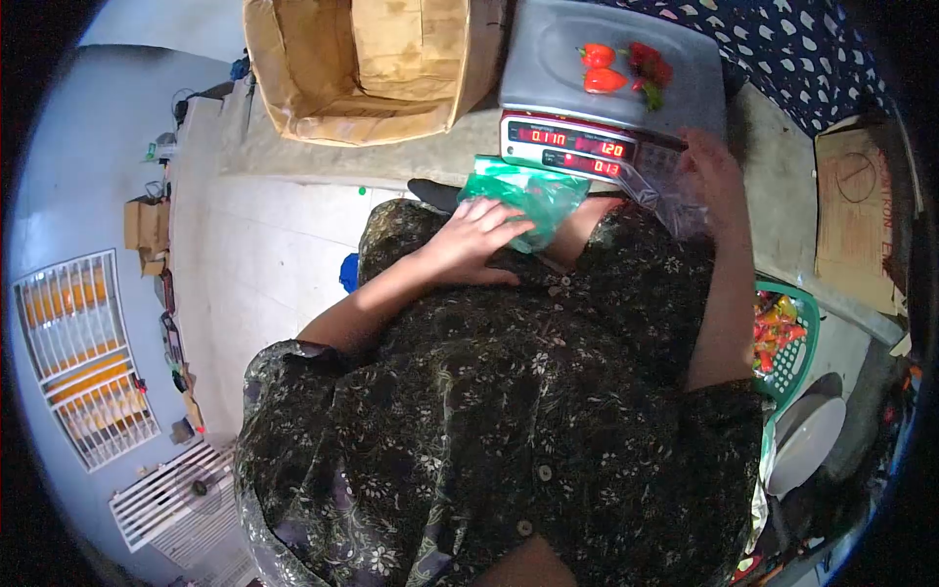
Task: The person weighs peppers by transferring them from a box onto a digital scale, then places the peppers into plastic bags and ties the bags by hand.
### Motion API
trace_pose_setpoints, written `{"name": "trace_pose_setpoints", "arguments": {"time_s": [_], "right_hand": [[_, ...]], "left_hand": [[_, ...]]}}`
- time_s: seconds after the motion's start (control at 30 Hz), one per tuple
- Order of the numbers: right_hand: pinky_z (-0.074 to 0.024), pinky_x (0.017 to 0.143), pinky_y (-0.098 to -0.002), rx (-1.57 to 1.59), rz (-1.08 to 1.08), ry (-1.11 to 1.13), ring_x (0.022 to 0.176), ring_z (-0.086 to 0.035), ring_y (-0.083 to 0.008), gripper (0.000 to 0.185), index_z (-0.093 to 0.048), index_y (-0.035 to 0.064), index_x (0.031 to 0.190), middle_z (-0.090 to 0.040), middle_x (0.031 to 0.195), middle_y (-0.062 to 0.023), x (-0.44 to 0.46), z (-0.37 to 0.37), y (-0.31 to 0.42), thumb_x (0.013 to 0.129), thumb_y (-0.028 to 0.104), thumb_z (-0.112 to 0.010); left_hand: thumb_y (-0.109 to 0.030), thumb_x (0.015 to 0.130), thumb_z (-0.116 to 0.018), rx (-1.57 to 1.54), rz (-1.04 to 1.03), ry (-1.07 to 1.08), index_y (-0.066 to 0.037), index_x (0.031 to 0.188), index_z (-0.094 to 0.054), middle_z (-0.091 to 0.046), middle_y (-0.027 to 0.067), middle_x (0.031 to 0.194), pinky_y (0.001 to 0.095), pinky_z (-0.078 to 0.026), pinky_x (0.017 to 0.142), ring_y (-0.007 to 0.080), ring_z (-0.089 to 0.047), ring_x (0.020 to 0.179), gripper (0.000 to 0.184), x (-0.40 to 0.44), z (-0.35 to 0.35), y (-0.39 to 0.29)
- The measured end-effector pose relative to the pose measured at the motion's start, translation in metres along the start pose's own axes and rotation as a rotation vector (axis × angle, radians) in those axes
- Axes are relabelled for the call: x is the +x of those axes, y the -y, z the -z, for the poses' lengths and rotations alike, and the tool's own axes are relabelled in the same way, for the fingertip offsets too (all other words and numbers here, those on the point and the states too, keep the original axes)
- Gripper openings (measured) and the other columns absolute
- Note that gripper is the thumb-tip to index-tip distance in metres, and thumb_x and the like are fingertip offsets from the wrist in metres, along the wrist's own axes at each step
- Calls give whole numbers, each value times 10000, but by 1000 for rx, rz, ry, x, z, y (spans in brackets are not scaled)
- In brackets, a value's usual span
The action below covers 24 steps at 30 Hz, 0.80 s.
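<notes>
My left hand (481,231) lies over a green plastic bag (538,201) on my lap, with its fingers stretched across the bag and its thumb apart. My right hand (712,181) is at the right front corner of a weighing scale (548,137), beside the keypad; its fingers are blurred. A clear plastic sheet (665,201) hangs over the keypad next to that hand. On the scale's metal pan (538,59) lie two orange-red peppers (604,80) and a darker red cluster (650,65) with a green bit. Red digits glow on the display.
An open cardboard box (284,78) stands left of the scale. At my right are a green basket (797,367) of red and yellow peppers, a white round dish (810,445) and another carton (861,196). Dark patterned cloth (782,49) borders the scale's far right.
</notes>
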State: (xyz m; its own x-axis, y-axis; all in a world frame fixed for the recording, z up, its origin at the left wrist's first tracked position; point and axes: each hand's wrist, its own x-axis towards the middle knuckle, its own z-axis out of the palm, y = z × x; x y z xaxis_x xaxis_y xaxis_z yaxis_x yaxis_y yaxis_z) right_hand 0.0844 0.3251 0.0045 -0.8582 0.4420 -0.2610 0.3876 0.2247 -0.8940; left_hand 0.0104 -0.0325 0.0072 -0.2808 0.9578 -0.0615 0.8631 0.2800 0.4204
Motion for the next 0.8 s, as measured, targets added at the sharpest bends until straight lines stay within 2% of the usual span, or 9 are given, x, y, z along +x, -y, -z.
{"name": "trace_pose_setpoints", "arguments": {"time_s": [0.07, 0.1, 0.23, 0.3, 0.4, 0.57, 0.67, 0.77, 0.8], "right_hand": [[-463, 779, -328, -284, 71, -56, 869, -615, -212, 392, -606, 42, 1075, -650, 946, -106, -3, 2, 3, 841, 356, -585], [-457, 776, -315, -411, 108, -45, 859, -606, -197, 408, -600, 33, 1083, -643, 943, -102, -13, 2, 7, 821, 345, -611], [-451, 751, -314, -796, 124, 344, 844, -607, -214, 396, -606, 38, 1054, -637, 943, -127, -21, 8, -22, 758, 296, -660], [-448, 742, -321, -733, 45, 457, 834, -607, -223, 348, -608, 42, 1012, -633, 919, -133, -20, 6, -10, 751, 267, -657], [-447, 724, -316, -661, 147, 389, 814, -603, -200, 258, -602, 33, 953, -635, 873, -106, -14, 4, -9, 766, 208, -637], [-463, 695, -305, -108, 243, 281, 766, -577, -137, 212, -605, 25, 958, -636, 838, -70, -14, -1, -12, 791, 155, -612], [-454, 713, -263, 266, 220, 274, 773, -551, -99, 210, -599, 35, 981, -623, 871, -22, -20, -5, -4, 810, 156, -611], [-443, 763, -250, 657, 91, 270, 810, -560, -116, 276, -573, 36, 1042, -608, 921, -16, -27, -9, 0, 828, 206, -611], [-436, 783, -253, 792, 19, 299, 828, -559, -127, 319, -552, 29, 1071, -597, 925, -28, -29, -9, -3, 828, 228, -609]], "left_hand": [[-176, 703, -646, 151, 85, 94, -146, 1218, -495, -500, 91, 1184, 466, -323, 941, 246, -432, 1158, 537, -9, -18, 10], [-153, 733, -641, 294, 30, 50, -89, 1018, -589, -605, 46, 1031, 423, -409, 873, 241, -566, 980, 297, -8, -20, 18], [-92, 816, -560, -288, 288, -290, -60, 900, -611, -628, 110, 784, 344, -502, 622, 265, -633, 717, 102, 7, 28, 5], [-91, 846, -520, -343, 495, -509, -45, 886, -611, -615, 84, 762, 292, -478, 673, 182, -606, 749, 110, 11, 83, -7], [-157, 878, -536, -381, 408, -1021, -51, 867, -620, -571, -3, 729, 206, -406, 607, 74, -509, 670, 136, 13, 147, 21], [-178, 930, -484, -626, 347, -1517, -1, 882, -586, -576, 14, 780, 204, -402, 595, 60, -496, 669, 210, 2, 214, 55], [-189, 926, -499, -556, 322, -1502, 18, 944, -588, -609, 50, 823, 231, -447, 651, 97, -555, 721, 226, -18, 217, 100], [-215, 892, -553, -275, 543, -1198, -2, 1128, -566, -591, 87, 887, 280, -442, 827, 174, -569, 836, 319, -23, 196, 125], [-216, 833, -628, 339, 724, -1066, -64, 1216, -527, -534, 134, 1080, 318, -400, 918, 222, -514, 1023, 425, -19, 188, 115]]}}
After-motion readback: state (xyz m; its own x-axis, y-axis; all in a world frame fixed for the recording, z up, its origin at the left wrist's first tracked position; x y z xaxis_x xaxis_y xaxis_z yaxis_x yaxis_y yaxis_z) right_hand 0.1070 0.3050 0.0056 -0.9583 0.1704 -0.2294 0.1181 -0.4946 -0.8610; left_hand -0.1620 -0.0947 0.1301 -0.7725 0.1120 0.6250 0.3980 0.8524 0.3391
